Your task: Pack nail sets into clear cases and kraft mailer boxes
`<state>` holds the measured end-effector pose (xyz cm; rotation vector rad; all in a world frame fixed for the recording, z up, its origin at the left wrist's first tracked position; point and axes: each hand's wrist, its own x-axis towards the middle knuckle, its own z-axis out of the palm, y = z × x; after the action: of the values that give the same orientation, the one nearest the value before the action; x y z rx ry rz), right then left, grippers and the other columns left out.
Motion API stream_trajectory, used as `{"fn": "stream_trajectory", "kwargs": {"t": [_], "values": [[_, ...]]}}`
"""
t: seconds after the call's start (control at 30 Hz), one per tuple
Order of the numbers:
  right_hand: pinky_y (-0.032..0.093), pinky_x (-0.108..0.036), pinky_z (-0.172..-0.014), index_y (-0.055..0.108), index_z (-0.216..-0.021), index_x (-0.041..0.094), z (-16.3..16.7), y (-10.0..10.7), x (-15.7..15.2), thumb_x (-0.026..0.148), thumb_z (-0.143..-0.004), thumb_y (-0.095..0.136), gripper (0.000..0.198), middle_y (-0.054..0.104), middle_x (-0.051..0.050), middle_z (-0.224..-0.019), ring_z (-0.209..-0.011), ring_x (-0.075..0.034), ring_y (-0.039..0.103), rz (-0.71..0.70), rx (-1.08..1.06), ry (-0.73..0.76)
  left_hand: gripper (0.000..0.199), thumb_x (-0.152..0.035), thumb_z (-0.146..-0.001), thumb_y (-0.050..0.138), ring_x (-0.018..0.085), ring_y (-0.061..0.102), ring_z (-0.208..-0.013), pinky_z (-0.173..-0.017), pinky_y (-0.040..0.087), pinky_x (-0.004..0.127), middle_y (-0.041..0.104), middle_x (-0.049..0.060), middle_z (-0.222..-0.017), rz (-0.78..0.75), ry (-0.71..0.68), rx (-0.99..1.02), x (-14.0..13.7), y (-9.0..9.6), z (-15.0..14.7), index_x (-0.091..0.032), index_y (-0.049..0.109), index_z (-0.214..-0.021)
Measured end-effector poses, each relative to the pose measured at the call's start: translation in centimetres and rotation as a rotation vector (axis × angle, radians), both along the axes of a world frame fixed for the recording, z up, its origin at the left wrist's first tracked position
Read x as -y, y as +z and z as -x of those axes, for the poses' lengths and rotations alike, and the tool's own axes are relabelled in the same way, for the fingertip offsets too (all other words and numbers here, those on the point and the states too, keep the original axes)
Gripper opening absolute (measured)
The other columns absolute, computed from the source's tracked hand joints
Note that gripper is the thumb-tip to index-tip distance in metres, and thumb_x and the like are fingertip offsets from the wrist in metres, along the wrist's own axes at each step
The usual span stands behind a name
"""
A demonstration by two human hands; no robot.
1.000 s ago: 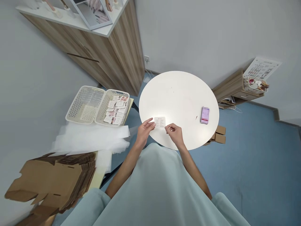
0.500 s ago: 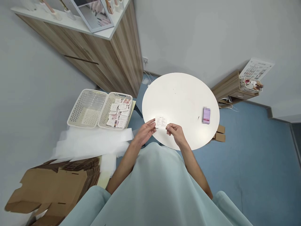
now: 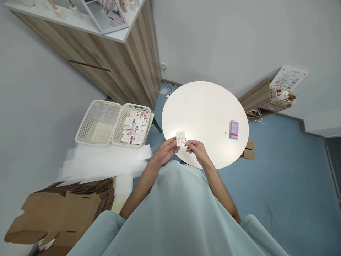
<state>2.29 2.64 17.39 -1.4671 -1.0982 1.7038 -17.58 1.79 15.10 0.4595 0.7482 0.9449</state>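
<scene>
A small white printed card [image 3: 180, 138] is held up over the near edge of the round white table [image 3: 202, 103]. My left hand [image 3: 165, 150] pinches its left edge between thumb and fingers. At the card's lower right edge, my right hand [image 3: 196, 148] has its thumb and forefinger pressed together on it. The card looks narrow, with lines of fine print too small to read. On the right part of the table lies a purple item [image 3: 234, 129], partly blurred by pixels, with a small dark mark beside it.
To the left stand a white basket of printed cards [image 3: 135, 128] and another white basket [image 3: 97, 122] with clear packaging. White sheets [image 3: 106, 160] and flattened cardboard boxes [image 3: 58, 213] lie nearer me. A wood-grain cabinet [image 3: 128, 60] rises behind; a small shelf [image 3: 258, 96] stands right.
The card looks much narrower than before, its visible width reduced. My right hand has moved slightly left, closer to my left hand.
</scene>
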Motion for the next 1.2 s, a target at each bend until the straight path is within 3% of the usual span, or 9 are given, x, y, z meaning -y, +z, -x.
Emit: {"fn": "stream_trajectory", "kwargs": {"t": [0.1,0.27,0.47,0.57,0.67,0.8,0.93,1.2], "values": [[0.047,-0.031,-0.063,0.077,-0.083,0.023,0.6,0.7,0.2,0.056,-0.082,0.079,0.033,0.064,-0.001,-0.07,-0.067,-0.018,0.059,-0.072,0.131,-0.071,0.054,-0.043,-0.083,0.087,0.015,0.063,-0.083,-0.069,0.047,0.028,0.073,0.015,-0.13,0.003,0.111,-0.166,0.0,-0.2,-0.3,-0.018,0.074,-0.13],[0.051,-0.034,-0.069,0.075,-0.084,0.025,1.6,2.7,0.5,0.054,-0.089,0.074,0.029,0.073,-0.005,-0.096,-0.072,-0.018,0.062,-0.258,0.231,-0.093,0.078,-0.04,-0.069,0.096,0.018,0.066,-0.086,-0.077,0.05,0.033,0.072,0.015,-0.133,-0.071,0.271,-0.562,0.1,-0.5,-1.1,-0.02,0.068,-0.138],[0.051,-0.035,-0.074,0.071,-0.082,0.026,2.2,2.4,-0.2,0.044,-0.093,0.067,0.021,0.073,-0.004,-0.094,-0.074,-0.019,0.063,-0.383,0.429,-0.091,0.082,-0.038,-0.064,0.098,0.018,0.065,-0.084,-0.071,0.05,0.031,0.071,0.011,-0.132,-0.119,0.337,-0.694,0.5,-0.3,-2.4,-0.024,0.067,-0.139],[0.05,-0.035,-0.073,0.069,-0.079,0.025,1.7,1.3,-0.8,0.039,-0.089,0.067,0.018,0.074,-0.003,-0.092,-0.072,-0.019,0.063,-0.344,0.449,-0.118,0.077,-0.038,-0.065,0.098,0.019,0.064,-0.086,-0.07,0.05,0.031,0.071,0.01,-0.132,-0.134,0.375,-0.718,0.6,-0.3,-2.6,-0.026,0.07,-0.135],[0.049,-0.033,-0.068,0.07,-0.078,0.025,0.4,0.5,-1.5,0.04,-0.085,0.069,0.017,0.071,-0.001,-0.08,-0.067,-0.018,0.063,-0.228,0.319,-0.124,0.07,-0.045,-0.069,0.095,0.019,0.065,-0.087,-0.072,0.052,0.032,0.071,0.012,-0.131,-0.122,0.353,-0.716,0.6,-0.2,-2.2,-0.024,0.072,-0.133],[0.042,-0.029,-0.058,0.074,-0.078,0.023,-1.8,0.3,-2.4,0.041,-0.08,0.071,0.019,0.062,0.0,-0.063,-0.063,-0.018,0.06,-0.105,0.148,-0.072,0.063,-0.053,-0.074,0.091,0.017,0.065,-0.074,-0.071,0.053,0.033,0.077,0.011,-0.108,-0.042,0.301,-0.611,0.8,0.3,-1.0,-0.018,0.076,-0.125],[0.039,-0.028,-0.055,0.075,-0.076,0.022,-2.9,0.5,-2.7,0.037,-0.076,0.071,0.016,0.061,0.001,-0.06,-0.06,-0.015,0.057,-0.078,0.068,-0.033,0.054,-0.051,-0.076,0.09,0.012,0.057,-0.062,-0.066,0.052,0.032,0.076,0.005,-0.088,-0.043,0.257,-0.575,1.1,1.1,-0.5,-0.018,0.08,-0.117],[0.043,-0.028,-0.057,0.077,-0.081,0.021,-3.9,0.1,-3.0,0.045,-0.08,0.075,0.024,0.067,-0.002,-0.07,-0.068,-0.017,0.063,-0.087,0.059,-0.006,0.054,-0.053,-0.073,0.091,0.011,0.055,-0.058,-0.059,0.048,0.03,0.076,0.006,-0.088,-0.009,0.253,-0.618,1.1,0.8,-1.1,-0.017,0.081,-0.113]]}}
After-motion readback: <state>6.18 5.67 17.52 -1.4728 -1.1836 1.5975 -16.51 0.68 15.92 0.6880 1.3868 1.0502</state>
